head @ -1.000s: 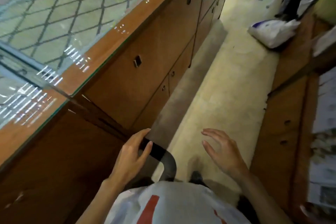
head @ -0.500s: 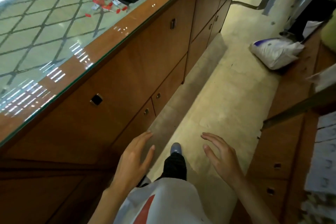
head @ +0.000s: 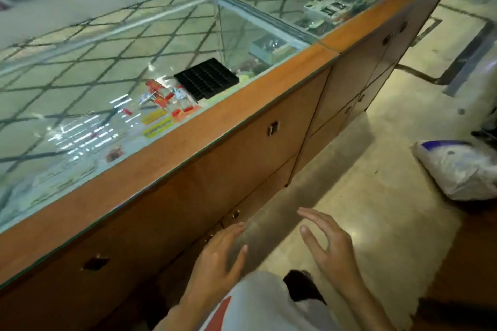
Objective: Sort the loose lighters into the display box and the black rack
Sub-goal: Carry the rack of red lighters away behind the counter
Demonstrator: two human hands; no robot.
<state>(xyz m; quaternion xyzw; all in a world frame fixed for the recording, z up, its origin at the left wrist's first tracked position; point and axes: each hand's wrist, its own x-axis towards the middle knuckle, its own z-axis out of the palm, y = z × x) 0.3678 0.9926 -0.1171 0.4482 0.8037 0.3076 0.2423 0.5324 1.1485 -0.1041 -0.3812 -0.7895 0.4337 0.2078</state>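
Lying on glass (head: 80,83) (wood-edged counter (head: 242,107)), lighters (head: 164,97) sit beside the black rack (head: 206,81).

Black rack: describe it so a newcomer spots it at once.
Start at the long glass counter on the left. Near its wooden edge lies the black rack, a flat grid of small slots. It alone is black and gridded; the lighters beside it are red and clear.

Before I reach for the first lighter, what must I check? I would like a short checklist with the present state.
1. Left hand free: ok, open, empty.
2. Right hand free: ok, open, empty.
3. Black rack on the glass counter: ok.
4. Loose lighters in sight beside the rack: ok.
5. Display box located: cannot tell.
6. Hands near the lighters: not ok, both low by the cabinet doors.
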